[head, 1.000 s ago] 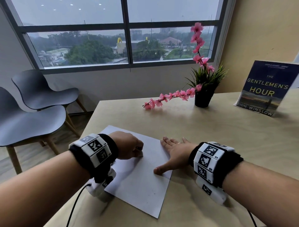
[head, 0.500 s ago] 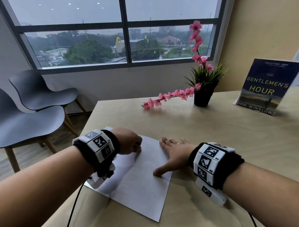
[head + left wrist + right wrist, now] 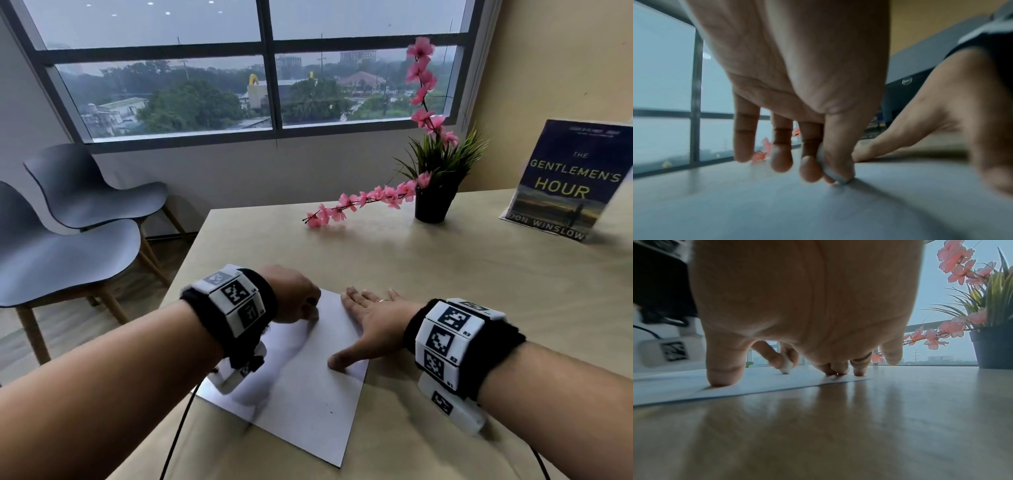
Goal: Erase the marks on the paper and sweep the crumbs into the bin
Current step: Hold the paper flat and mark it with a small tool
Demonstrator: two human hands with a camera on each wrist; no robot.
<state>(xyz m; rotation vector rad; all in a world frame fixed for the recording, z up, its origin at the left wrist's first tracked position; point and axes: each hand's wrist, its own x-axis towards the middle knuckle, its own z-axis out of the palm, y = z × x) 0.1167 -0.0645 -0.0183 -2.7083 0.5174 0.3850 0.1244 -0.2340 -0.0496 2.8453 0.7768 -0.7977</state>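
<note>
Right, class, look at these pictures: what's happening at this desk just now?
A person is rubbing marks off a sheet of white paper on a wooden table. The left hand pinches a small white eraser and presses its tip onto the sheet near the far edge. The right hand lies flat, fingers spread, pinning the paper's right edge. A potted plant and an upright book stand further back. No bin shows.

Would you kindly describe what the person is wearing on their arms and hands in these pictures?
Both forearms are bare, with no sleeves. The left wrist and right wrist each carry a black fabric band ringed with white blocks printed with black square codes. A white camera unit hangs under each, trailing a thin black cable. The right hand wears a ring.
</note>
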